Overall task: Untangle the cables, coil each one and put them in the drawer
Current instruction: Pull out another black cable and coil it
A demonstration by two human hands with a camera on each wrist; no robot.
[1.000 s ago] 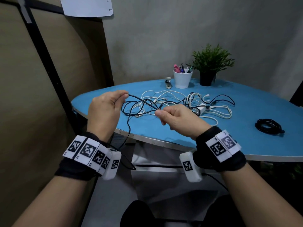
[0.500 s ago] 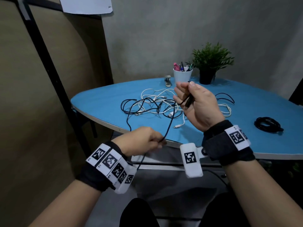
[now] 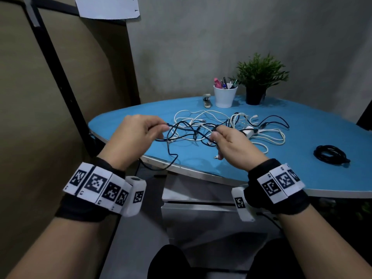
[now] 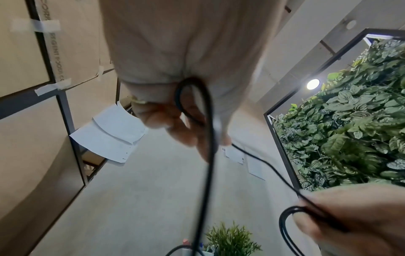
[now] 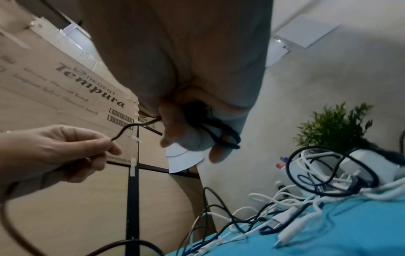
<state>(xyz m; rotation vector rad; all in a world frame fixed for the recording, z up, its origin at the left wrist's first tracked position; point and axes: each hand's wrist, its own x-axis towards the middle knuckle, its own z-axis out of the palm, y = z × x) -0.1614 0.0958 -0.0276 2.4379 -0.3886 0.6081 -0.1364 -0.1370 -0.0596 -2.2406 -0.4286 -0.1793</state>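
1. While the head view looks down over both wrists, the thin black rubber-sheathed cable (image 3: pixel 182 125) runs roughly left to right between the hands, above the near edge of the blue oval tabletop (image 3: pixel 314 135). The left hand (image 3: pixel 136 131) pinches one part of it with curled fingers; the right hand (image 3: pixel 231 144) grips small loops of it. Past the right hand the cable's free length leads off into the tangled heap of white and black cables (image 3: pixel 241 127), so I judge the right hand the nearer to the knot. A slack run sags over the tabletop edge. A coiled black cable (image 3: pixel 330 154) lies well apart, to the right. No drawer can be told for certain.

2. Seen from the left wrist, the left hand (image 4: pixel 186 110) is closed round a loop of the black cable (image 4: pixel 209 155), which leads on towards the right hand (image 4: pixel 355 220).

3. Seen from the right wrist, the right hand (image 5: pixel 197 124) holds several gathered black loops, the left hand (image 5: pixel 65 150) pinches the strand to the left, and the heap (image 5: pixel 317 181) lies right and below on the tabletop (image 5: pixel 328 233).
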